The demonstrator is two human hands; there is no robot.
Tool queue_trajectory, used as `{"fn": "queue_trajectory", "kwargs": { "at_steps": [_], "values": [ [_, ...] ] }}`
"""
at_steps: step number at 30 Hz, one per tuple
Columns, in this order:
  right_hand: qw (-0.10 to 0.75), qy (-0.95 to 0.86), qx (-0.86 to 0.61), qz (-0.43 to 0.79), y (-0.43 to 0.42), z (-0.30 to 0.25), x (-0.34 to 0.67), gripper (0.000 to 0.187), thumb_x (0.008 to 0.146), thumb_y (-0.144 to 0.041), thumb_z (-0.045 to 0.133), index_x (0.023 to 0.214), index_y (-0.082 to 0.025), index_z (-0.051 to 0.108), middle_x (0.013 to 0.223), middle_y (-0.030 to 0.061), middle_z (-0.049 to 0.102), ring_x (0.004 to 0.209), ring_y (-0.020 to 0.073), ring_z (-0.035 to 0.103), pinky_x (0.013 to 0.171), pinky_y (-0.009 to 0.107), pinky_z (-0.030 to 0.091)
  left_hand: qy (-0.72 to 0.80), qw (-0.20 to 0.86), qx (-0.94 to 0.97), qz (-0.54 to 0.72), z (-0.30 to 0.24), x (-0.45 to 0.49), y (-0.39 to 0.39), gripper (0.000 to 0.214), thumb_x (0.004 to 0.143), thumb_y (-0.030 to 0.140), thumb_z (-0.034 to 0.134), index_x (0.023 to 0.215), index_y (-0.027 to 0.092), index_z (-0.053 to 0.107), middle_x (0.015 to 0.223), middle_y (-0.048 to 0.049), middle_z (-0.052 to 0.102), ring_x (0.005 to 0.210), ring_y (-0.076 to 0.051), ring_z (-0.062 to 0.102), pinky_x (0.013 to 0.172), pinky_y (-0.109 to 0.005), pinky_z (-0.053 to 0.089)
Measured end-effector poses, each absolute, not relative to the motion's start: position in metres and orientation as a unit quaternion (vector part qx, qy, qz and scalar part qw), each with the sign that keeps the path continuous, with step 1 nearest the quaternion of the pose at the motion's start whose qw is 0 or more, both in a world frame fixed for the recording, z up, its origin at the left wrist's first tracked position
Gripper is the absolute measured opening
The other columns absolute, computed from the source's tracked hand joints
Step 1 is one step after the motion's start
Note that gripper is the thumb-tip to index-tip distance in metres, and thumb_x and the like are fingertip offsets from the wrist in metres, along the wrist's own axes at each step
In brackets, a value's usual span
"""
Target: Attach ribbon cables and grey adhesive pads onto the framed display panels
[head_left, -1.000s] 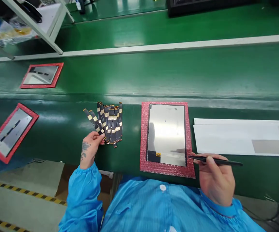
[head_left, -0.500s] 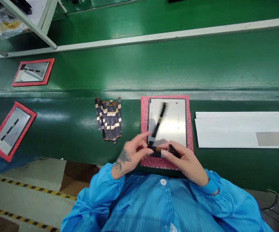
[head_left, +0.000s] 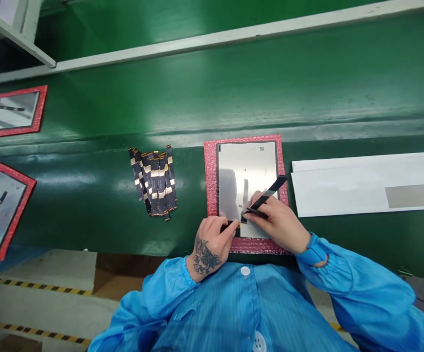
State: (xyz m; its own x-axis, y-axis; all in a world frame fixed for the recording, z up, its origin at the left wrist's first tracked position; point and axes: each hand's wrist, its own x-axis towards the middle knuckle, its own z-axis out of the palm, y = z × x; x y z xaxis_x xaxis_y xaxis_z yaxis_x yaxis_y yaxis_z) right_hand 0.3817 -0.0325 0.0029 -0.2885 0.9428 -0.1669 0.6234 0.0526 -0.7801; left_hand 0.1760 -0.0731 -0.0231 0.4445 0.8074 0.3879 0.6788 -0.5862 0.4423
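A silvery display panel lies on a pink bubble-wrap sheet in front of me. My left hand is at the panel's lower left, its fingers closed on a short black connector strip there. Between the fingers of my right hand is a black flex cable, slanting up to the right over the panel. Its lower end comes close to my left fingertips; whether they touch is hidden. A slim dark tool, its kind unclear, is also in my right hand.
A pile of black flex cables lies to the left. White sheets with grey patches lie to the right. At far left are two panels on pink wrap, one farther back and one nearer. A white rail crosses the back.
The flex cable has passed from my left hand to my right and now slants right. My left hand has dropped to the connector strip. The view has shifted a little.
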Motion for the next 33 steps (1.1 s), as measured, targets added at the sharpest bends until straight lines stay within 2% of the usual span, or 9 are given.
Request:
{"fn": "queue_trajectory", "kwargs": {
  "at_steps": [3,6,11,18,25,33],
  "values": [
    [0.155,-0.722,-0.570,0.361,-0.032,0.005,0.375,0.016,0.090,-0.021,0.056,0.086,-0.020,0.071,0.107,0.0134,0.065,0.096,0.0300,0.067,0.077,0.044,0.059,0.435,0.094,0.844,0.298,-0.027,0.174,-0.077,0.024,0.096,0.017,0.050,0.107,0.015,0.072,0.084,-0.0079,0.063,0.081,-0.018,0.058,0.070,-0.030,0.048],
    [0.153,-0.722,-0.564,0.371,-0.031,0.006,0.371,0.016,0.092,-0.020,0.053,0.086,-0.017,0.068,0.111,0.0162,0.062,0.100,0.0306,0.066,0.083,0.047,0.059,0.435,0.103,0.840,0.308,-0.028,0.173,-0.077,0.023,0.095,0.016,0.052,0.103,0.016,0.074,0.083,-0.0072,0.064,0.081,-0.018,0.058,0.071,-0.030,0.049],
    [0.167,-0.728,-0.520,0.414,-0.029,0.005,0.369,0.016,0.092,-0.020,0.051,0.094,-0.021,0.067,0.111,0.0142,0.063,0.104,0.0307,0.065,0.085,0.047,0.060,0.423,0.099,0.843,0.316,-0.026,0.171,-0.079,0.024,0.094,0.015,0.052,0.102,0.017,0.074,0.086,-0.0076,0.067,0.082,-0.018,0.060,0.071,-0.032,0.051],
    [0.124,-0.740,-0.519,0.409,-0.029,0.008,0.368,0.017,0.091,-0.017,0.051,0.089,-0.021,0.067,0.110,0.0129,0.064,0.100,0.0293,0.067,0.086,0.046,0.060,0.425,0.117,0.847,0.297,-0.025,0.166,-0.082,0.025,0.095,0.016,0.050,0.101,0.018,0.075,0.085,-0.0082,0.068,0.083,-0.019,0.061,0.070,-0.031,0.052],
    [0.137,-0.724,-0.526,0.425,-0.028,0.011,0.365,0.018,0.091,-0.019,0.051,0.087,-0.025,0.068,0.117,0.0133,0.065,0.106,0.0322,0.066,0.085,0.046,0.060,0.429,0.102,0.845,0.301,-0.026,0.168,-0.080,0.028,0.097,0.018,0.048,0.098,0.019,0.076,0.083,-0.0064,0.068,0.081,-0.016,0.061,0.071,-0.028,0.051],
    [0.126,-0.739,-0.518,0.412,-0.028,0.011,0.366,0.019,0.092,-0.019,0.050,0.089,-0.022,0.068,0.115,0.0143,0.063,0.102,0.0313,0.067,0.081,0.047,0.060,0.428,0.116,0.850,0.284,-0.027,0.166,-0.082,0.030,0.096,0.017,0.048,0.102,0.021,0.077,0.085,-0.0071,0.068,0.082,-0.017,0.061,0.073,-0.029,0.052]
  ]
}}
